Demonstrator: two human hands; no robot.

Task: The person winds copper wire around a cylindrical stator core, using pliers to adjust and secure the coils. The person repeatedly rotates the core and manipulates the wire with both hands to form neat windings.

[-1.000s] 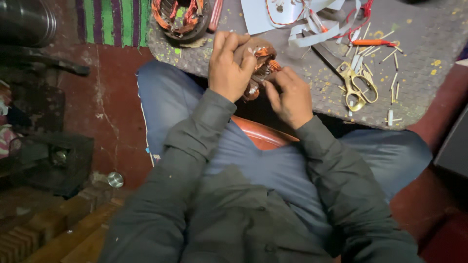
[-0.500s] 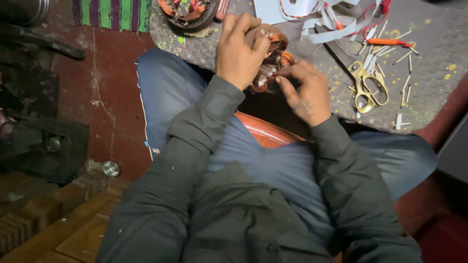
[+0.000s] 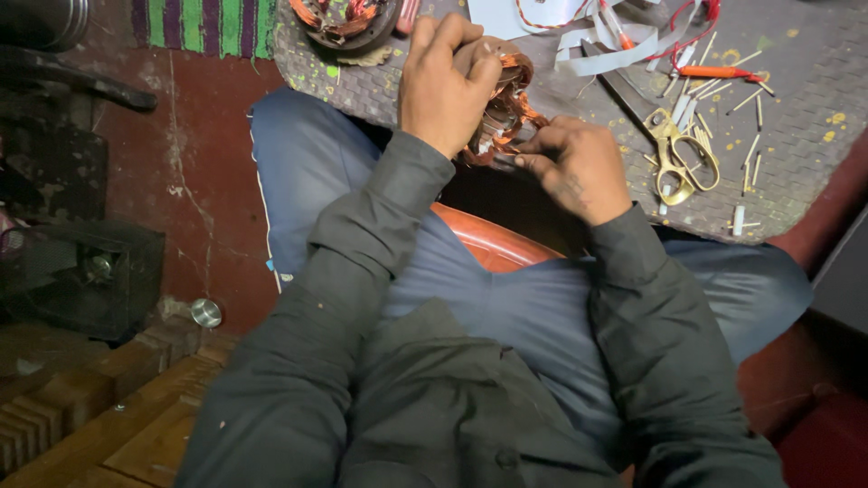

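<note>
Left hand (image 3: 445, 86) clenched over the top of a round motor stator (image 3: 500, 108) with copper-orange wire windings, fingers curled tight around its upper rim, grip closed on it. Right hand (image 3: 579, 167) at the stator's lower right side, fingertips (image 3: 529, 163) pinched together against the windings; what exactly they pinch is too small to tell. Stator sits at the near edge of the worktop (image 3: 796, 154), a grey textured woven-pattern mat flecked with yellow spots, just above the person's lap. Right of the hands, scissors (image 3: 674, 154) with yellow-gold metal handles lie flat on the mat, well clear of the hands. Thin pale sticks (image 3: 755, 163) scattered around the scissors. Orange-handled tool (image 3: 714, 71) beyond them, near red wires and white paper strips (image 3: 610, 56). A 2nd wound stator (image 3: 344, 20) sits at the worktop's far left corner. Dark grey sleeves, blue trousers, red floor.
</note>
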